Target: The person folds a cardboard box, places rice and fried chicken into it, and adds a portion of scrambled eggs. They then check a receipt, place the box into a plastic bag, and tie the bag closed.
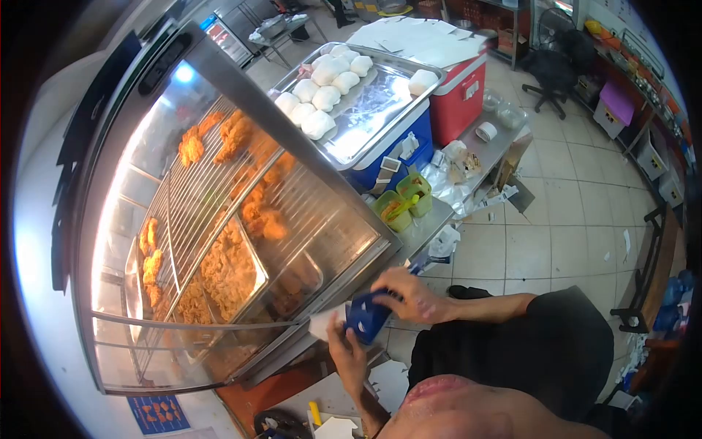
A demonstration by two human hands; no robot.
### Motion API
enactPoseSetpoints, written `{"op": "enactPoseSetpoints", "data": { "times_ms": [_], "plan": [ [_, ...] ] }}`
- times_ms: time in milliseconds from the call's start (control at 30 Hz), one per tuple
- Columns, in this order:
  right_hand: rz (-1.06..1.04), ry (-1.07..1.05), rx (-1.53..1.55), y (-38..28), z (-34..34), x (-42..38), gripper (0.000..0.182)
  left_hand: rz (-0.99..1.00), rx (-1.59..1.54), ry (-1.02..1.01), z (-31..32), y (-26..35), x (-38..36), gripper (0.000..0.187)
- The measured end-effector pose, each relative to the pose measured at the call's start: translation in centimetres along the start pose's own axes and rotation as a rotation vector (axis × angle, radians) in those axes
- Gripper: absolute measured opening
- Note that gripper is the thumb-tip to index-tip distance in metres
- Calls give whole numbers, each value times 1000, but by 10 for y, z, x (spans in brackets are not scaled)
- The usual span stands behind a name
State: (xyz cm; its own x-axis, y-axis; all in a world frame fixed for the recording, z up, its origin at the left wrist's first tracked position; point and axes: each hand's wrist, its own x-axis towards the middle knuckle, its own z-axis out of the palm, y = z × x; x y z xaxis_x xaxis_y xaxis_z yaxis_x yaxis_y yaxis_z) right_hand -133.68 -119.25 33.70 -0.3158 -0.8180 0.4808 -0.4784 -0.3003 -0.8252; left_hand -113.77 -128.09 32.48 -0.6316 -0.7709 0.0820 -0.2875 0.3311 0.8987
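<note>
A small dark blue box [368, 316] with white marks and a white part is held between my two hands, beside the lower edge of the glass display case. My left hand [346, 351] has its fingers round the white part and lower side of the box. From the right, my right hand [408, 295] pinches the box's upper edge. Behind the glass of the warm-lit case [314, 316], fried chicken pieces [232, 271] lie on wire racks and in metal trays.
A metal tray [384, 99] of white wrapped bundles rests on a blue cooler [398, 150], beside a red cooler [459, 102]. Green containers [404, 205] stand on the metal table. An office chair [552, 73] is farther back. A bench [649, 271] stands at right.
</note>
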Motion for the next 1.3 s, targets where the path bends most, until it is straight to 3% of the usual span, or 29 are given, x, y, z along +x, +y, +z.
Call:
{"op": "enactPoseSetpoints", "data": {
  "times_ms": [33,67,100,200,267,333,367,400,433,567,633,667,733,767,833,867,933,967,1033,1067,1100,1167,1200,1233,1300],
  "plan": [
    [152,252,2,-2,-3,-1,21,6,-50,114,11,12,7,50],
    [186,369,-81,-1,-7,0,22,1,-42,109,13,20,11,50],
    [190,373,-78,1,-14,2,22,15,-76,-24,16,27,14,56],
    [422,255,408,10,-34,2,27,79,-108,-279,32,30,27,71],
    [418,286,319,17,-42,-6,24,162,-18,-447,44,37,32,88],
    [425,425,242,26,-45,-8,17,83,-15,-414,66,50,36,90],
    [409,366,249,31,-47,-8,17,27,-10,-412,74,56,40,91],
    [447,478,278,36,-52,-10,19,156,96,-396,80,52,47,88],
    [503,590,311,39,-54,-13,21,130,89,-345,82,55,50,88],
    [459,502,135,46,-73,-12,19,175,-18,-371,96,64,65,86],
    [424,218,100,39,-90,-2,17,219,-35,-434,99,67,68,88],
    [426,201,98,37,-94,2,17,209,-42,-421,101,68,71,88],
    [622,224,37,35,-99,7,15,230,-37,-423,103,69,75,89],
    [619,205,36,41,-99,7,15,222,-40,-407,102,70,79,89],
    [337,68,-85,56,-101,6,13,286,13,-430,97,73,86,92],
    [328,39,-80,57,-102,9,13,273,11,-402,96,75,88,92],
    [14,-251,146,55,-102,11,13,395,22,-531,96,78,87,93],
    [15,-273,153,57,-99,8,13,381,18,-513,97,74,86,93],
    [233,-171,101,60,-94,0,14,298,79,-544,98,65,85,90],
    [515,-76,-30,45,-95,6,15,333,80,-467,92,70,87,90],
    [521,-81,-28,48,-90,6,15,325,77,-467,91,72,89,90],
    [328,290,-152,56,-81,4,14,346,42,-402,90,73,91,91],
    [293,311,-171,50,-79,7,12,361,42,-384,91,74,92,92],
    [302,312,-175,47,-82,8,12,357,37,-392,91,72,92,92],
    [144,51,-108,46,-89,10,13,305,-32,-475,91,69,94,94]
  ]
}}
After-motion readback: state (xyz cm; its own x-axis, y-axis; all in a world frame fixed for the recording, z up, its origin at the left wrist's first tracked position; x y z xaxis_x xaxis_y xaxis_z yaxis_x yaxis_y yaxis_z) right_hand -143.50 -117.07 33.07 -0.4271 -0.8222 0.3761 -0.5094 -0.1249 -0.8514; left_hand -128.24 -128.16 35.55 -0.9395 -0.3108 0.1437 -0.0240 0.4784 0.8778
